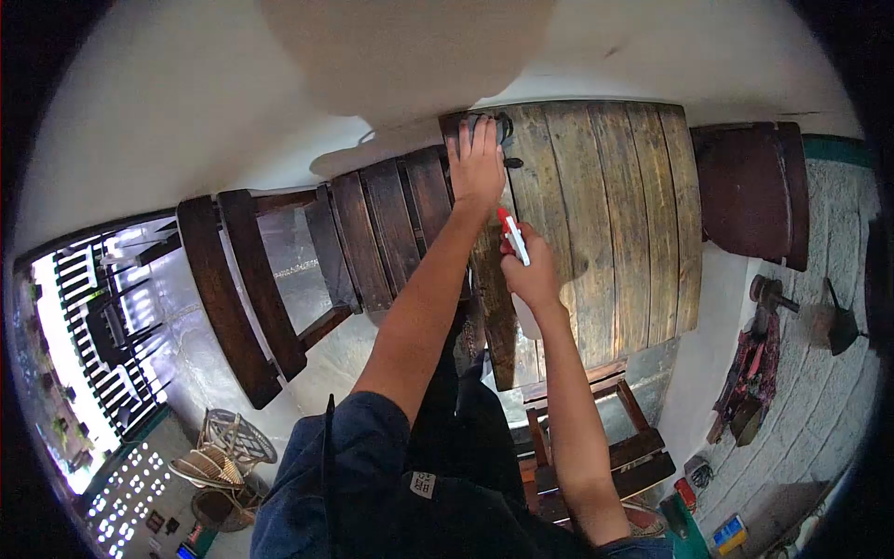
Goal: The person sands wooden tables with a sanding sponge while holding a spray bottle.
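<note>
My right hand is closed around a spray bottle with a white trigger head and a red nozzle. Its pale body shows partly below the hand, over the wooden table. At the table's far left corner, my left hand lies with fingers stretched out over a dark grey thing, perhaps a cloth, mostly hidden under the fingers. Close beside that hand, a small black object rests on the planks. The red nozzle points toward the left hand's side of the table.
A dark slatted wooden chair stands against the table's left side. Another chair is at the near edge, and a dark brown chair at the right. Rattan items sit on the floor at lower left. A wall closes the far side.
</note>
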`<action>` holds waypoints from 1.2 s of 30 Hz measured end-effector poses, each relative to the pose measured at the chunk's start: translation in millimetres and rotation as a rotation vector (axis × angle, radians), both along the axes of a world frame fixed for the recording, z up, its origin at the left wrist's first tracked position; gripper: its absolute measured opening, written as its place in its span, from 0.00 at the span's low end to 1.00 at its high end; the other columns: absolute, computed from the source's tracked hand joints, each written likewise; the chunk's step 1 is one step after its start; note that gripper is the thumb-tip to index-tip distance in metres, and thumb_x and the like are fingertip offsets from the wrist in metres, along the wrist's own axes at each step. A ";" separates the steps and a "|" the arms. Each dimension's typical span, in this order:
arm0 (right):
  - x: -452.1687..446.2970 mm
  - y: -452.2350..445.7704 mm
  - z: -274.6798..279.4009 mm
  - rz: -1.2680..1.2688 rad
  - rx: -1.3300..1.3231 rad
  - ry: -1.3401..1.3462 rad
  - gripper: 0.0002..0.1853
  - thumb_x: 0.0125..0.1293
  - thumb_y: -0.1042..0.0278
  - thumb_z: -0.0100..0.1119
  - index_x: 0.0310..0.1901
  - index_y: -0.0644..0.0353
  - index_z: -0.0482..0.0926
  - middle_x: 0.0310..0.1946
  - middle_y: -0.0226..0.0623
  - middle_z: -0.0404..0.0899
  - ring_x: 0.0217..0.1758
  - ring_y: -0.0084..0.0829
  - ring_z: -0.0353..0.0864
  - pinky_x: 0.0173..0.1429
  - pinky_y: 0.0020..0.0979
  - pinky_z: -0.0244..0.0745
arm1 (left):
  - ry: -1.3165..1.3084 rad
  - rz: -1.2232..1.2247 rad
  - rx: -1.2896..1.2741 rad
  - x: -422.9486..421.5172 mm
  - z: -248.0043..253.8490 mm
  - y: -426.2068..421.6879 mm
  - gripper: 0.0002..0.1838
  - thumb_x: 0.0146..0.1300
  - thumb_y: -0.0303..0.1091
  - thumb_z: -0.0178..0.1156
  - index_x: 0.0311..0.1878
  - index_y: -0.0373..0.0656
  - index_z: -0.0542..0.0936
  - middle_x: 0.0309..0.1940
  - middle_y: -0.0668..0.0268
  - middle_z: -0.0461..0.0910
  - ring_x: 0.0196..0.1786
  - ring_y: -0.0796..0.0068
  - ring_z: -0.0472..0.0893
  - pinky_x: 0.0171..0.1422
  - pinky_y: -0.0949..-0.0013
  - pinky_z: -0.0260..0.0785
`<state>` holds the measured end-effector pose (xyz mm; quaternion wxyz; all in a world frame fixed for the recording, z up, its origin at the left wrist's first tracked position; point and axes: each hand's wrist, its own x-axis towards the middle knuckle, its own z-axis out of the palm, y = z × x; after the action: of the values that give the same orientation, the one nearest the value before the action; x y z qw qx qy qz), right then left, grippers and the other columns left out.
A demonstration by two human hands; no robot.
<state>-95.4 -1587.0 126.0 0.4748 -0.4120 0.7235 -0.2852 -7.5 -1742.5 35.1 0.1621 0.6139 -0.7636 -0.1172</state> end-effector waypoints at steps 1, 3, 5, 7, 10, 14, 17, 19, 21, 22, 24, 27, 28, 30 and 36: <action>1.0 1.2 3.4 -0.016 0.018 -0.011 0.20 0.56 0.74 0.60 0.52 0.67 0.82 0.35 0.50 0.87 0.42 0.52 0.90 0.49 0.45 0.82 | 0.004 -0.007 0.003 -1.1 0.2 5.6 0.33 0.78 0.39 0.54 0.83 0.47 0.62 0.81 0.64 0.62 0.85 0.52 0.57 0.87 0.40 0.50; 1.7 18.7 13.2 -0.079 -0.032 -0.052 0.19 0.56 0.73 0.60 0.51 0.67 0.82 0.36 0.50 0.88 0.42 0.53 0.90 0.49 0.46 0.82 | 0.003 0.045 0.039 -1.4 0.7 25.8 0.34 0.76 0.38 0.56 0.83 0.47 0.62 0.83 0.66 0.60 0.85 0.50 0.57 0.88 0.43 0.49; 0.8 47.5 22.6 -0.090 -0.029 -0.057 0.19 0.56 0.72 0.60 0.50 0.66 0.81 0.35 0.50 0.87 0.41 0.52 0.90 0.49 0.46 0.82 | -0.024 0.026 0.034 3.7 0.9 64.4 0.34 0.75 0.36 0.57 0.83 0.47 0.63 0.83 0.67 0.59 0.85 0.49 0.56 0.89 0.45 0.48; -3.5 83.0 19.7 -0.092 -0.054 -0.052 0.18 0.56 0.72 0.61 0.50 0.65 0.81 0.35 0.50 0.87 0.41 0.52 0.90 0.48 0.46 0.82 | -0.024 -0.037 0.006 9.0 -3.5 104.5 0.34 0.75 0.36 0.56 0.82 0.46 0.63 0.84 0.66 0.59 0.85 0.48 0.56 0.88 0.44 0.49; -8.9 150.1 22.7 -0.064 0.077 0.014 0.19 0.56 0.69 0.62 0.51 0.62 0.81 0.34 0.52 0.86 0.41 0.55 0.88 0.48 0.48 0.81 | -0.029 -0.092 -0.062 15.9 0.1 172.7 0.32 0.76 0.36 0.56 0.81 0.44 0.65 0.82 0.63 0.62 0.83 0.45 0.59 0.84 0.38 0.56; -9.7 255.5 -0.6 -0.079 -0.028 0.030 0.18 0.55 0.73 0.58 0.50 0.63 0.81 0.32 0.54 0.85 0.41 0.58 0.88 0.48 0.48 0.81 | -0.037 -0.134 -0.038 16.5 3.8 272.8 0.33 0.75 0.36 0.55 0.82 0.47 0.65 0.83 0.65 0.61 0.85 0.47 0.58 0.85 0.40 0.54; -4.9 327.8 -1.0 -0.093 0.052 0.020 0.18 0.56 0.73 0.58 0.50 0.63 0.82 0.32 0.50 0.86 0.39 0.53 0.89 0.45 0.45 0.81 | -0.099 -0.192 -0.012 20.4 5.0 345.2 0.35 0.75 0.38 0.57 0.83 0.48 0.65 0.85 0.68 0.59 0.87 0.49 0.53 0.88 0.43 0.50; 0.1 374.6 -10.1 -0.105 -0.052 0.021 0.17 0.57 0.72 0.59 0.49 0.63 0.82 0.33 0.49 0.86 0.39 0.50 0.89 0.45 0.43 0.82 | -0.063 -0.214 0.005 19.6 3.5 385.4 0.35 0.74 0.37 0.58 0.83 0.46 0.65 0.84 0.66 0.59 0.87 0.48 0.52 0.88 0.42 0.51; 3.1 416.3 -18.3 -0.106 0.010 0.012 0.16 0.57 0.72 0.60 0.48 0.63 0.81 0.33 0.47 0.87 0.39 0.47 0.90 0.46 0.43 0.82 | -0.034 -0.238 0.002 19.5 2.2 419.9 0.35 0.73 0.35 0.58 0.83 0.45 0.64 0.84 0.65 0.59 0.87 0.47 0.53 0.87 0.42 0.51; 2.5 434.6 -21.5 -0.125 0.045 -0.003 0.15 0.57 0.72 0.60 0.47 0.63 0.81 0.32 0.47 0.87 0.39 0.46 0.90 0.46 0.43 0.82 | -0.004 -0.251 -0.006 17.7 1.4 433.6 0.36 0.72 0.34 0.59 0.83 0.44 0.64 0.84 0.64 0.59 0.87 0.46 0.53 0.87 0.42 0.51; 7.1 465.7 -21.2 -0.176 0.076 -0.057 0.15 0.57 0.73 0.60 0.47 0.63 0.81 0.32 0.47 0.86 0.39 0.46 0.90 0.46 0.43 0.82 | -0.020 -0.273 -0.003 15.3 0.2 455.1 0.38 0.70 0.33 0.60 0.83 0.44 0.63 0.84 0.63 0.60 0.86 0.45 0.54 0.87 0.42 0.52; 9.8 492.9 -9.4 -0.183 0.145 -0.086 0.14 0.58 0.74 0.60 0.47 0.64 0.80 0.33 0.48 0.87 0.41 0.46 0.90 0.47 0.43 0.82 | -0.013 -0.298 0.015 15.3 2.2 478.9 0.42 0.64 0.30 0.64 0.83 0.44 0.63 0.83 0.62 0.61 0.84 0.44 0.56 0.86 0.41 0.54; 10.4 499.2 -6.4 -0.183 0.159 -0.076 0.14 0.58 0.74 0.60 0.47 0.64 0.80 0.34 0.47 0.87 0.41 0.46 0.91 0.48 0.42 0.83 | -0.030 -0.296 0.007 15.4 0.0 484.9 0.42 0.63 0.30 0.64 0.82 0.44 0.63 0.82 0.62 0.60 0.85 0.44 0.56 0.86 0.41 0.54; 10.2 501.0 -5.1 -0.181 0.113 -0.052 0.13 0.60 0.76 0.58 0.48 0.62 0.80 0.32 0.40 0.84 0.32 0.36 0.85 0.35 0.36 0.78 | -0.054 -0.297 0.002 15.5 1.4 490.0 0.43 0.63 0.30 0.65 0.83 0.44 0.63 0.83 0.64 0.59 0.85 0.45 0.56 0.86 0.41 0.55; 12.2 494.6 -12.0 -0.231 0.059 -0.082 0.12 0.65 0.77 0.56 0.50 0.61 0.80 0.33 0.30 0.81 0.23 0.22 0.78 0.21 0.28 0.74 | -0.042 -0.324 0.002 19.9 6.5 495.3 0.34 0.73 0.31 0.58 0.81 0.44 0.64 0.81 0.61 0.62 0.83 0.43 0.59 0.85 0.39 0.56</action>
<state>-83.2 -1092.3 114.0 0.4798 -0.2999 0.7542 -0.3332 12.4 -1247.3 41.6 0.1246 0.4852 -0.8557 -0.1296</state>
